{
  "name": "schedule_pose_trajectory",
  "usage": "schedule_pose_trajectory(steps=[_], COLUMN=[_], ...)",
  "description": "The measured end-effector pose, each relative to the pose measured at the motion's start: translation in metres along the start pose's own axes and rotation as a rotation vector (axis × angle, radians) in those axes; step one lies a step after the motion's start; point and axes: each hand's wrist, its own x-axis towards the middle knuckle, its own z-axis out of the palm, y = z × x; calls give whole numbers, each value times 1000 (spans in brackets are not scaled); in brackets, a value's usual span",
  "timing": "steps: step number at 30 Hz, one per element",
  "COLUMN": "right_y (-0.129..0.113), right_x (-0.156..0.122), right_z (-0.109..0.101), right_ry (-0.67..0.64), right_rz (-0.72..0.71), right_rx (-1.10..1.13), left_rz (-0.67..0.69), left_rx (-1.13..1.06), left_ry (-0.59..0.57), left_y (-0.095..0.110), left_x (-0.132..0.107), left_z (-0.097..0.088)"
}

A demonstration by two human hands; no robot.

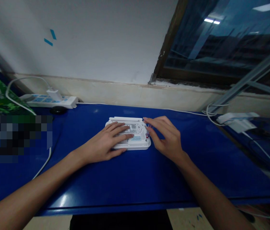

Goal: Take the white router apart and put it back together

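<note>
Two hands were on one white router (130, 140), lying underside up in the middle of the blue surface (135, 182). My left hand (103, 142) was open and flat on top, fingers spread, while the right hand (166, 137) was curved with its fingertips (146, 126) at the router's right edge, though I couldn't tell if it was gripping. One tiny red-and-blue bit (147, 135) there was too small to make out. One power strip (51, 101) sat behind, and a pixelated patch (15, 139) hid part of the left side.

The glossy blue worktop (135, 188) carries a flat white vented plastic device (128, 143), a white power strip (51, 101), a round black puck (58, 110) and a thin white cable (44, 164).
</note>
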Motion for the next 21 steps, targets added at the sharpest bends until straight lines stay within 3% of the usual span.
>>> schedule_pose_trajectory(steps=[21], right_y=[0], right_x=[2], right_z=[4], right_ry=[57], right_rz=[-1], right_rx=[17], left_rz=[-2], left_rx=[18], left_ry=[-14], left_y=[1], left_x=[-1], left_z=[0])
